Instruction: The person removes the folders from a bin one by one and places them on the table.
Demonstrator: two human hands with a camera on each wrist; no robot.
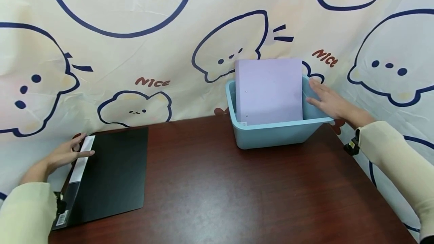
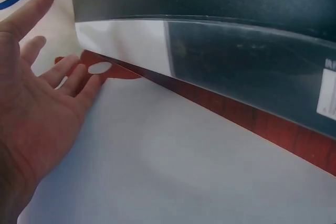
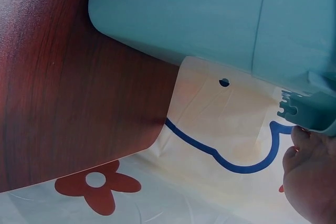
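A black file folder (image 1: 118, 172) lies on the table at the left, its spine with a white label strip (image 1: 82, 157) towards the left edge. My left hand (image 1: 66, 153) is at that spine, thumb stretched over the strip in the head view. The left wrist view shows this hand (image 2: 50, 93) with fingers spread and loosely bent beside the spine. A light blue plastic bin (image 1: 271, 136) stands at the back right, with a lilac folder (image 1: 271, 89) upright in it. My right hand (image 1: 329, 99) is at the bin's right rim, fingers extended; only part of it (image 3: 312, 174) shows in the right wrist view.
The dark red-brown wooden table (image 1: 203, 183) stretches between folder and bin. A cream cloth (image 1: 162, 59) printed with blue cartoon outlines hangs behind and along the sides. The table's right edge runs close by the bin.
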